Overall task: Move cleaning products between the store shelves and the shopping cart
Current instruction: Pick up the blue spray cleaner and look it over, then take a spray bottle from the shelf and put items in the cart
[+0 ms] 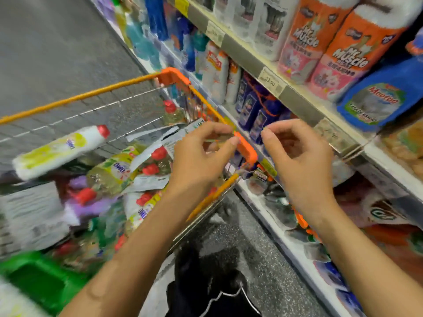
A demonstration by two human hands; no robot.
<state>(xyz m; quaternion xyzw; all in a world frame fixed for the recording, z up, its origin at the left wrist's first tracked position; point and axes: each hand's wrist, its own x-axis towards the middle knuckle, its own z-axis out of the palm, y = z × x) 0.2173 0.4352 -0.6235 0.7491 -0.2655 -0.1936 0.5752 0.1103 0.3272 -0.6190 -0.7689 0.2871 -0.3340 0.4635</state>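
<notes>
While both hands hang empty, the left hand (201, 154) and right hand (297, 156) loosely curled over the cart (174, 78) rim's near corner, many bottles (128, 170) already fill it; more products wait on the shelves (270, 72).

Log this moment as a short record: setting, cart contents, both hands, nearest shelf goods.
setting: store aisle, shopping cart beside shelves
cart contents: many red-capped bottles, one white-and-yellow bottle on top
left hand: empty, fingers curled, over the cart's orange corner
right hand: empty, fingers curled, beside that corner
shelf goods: Mr Muscle packs, blue Moorog pack
price tag: 23.90
</notes>
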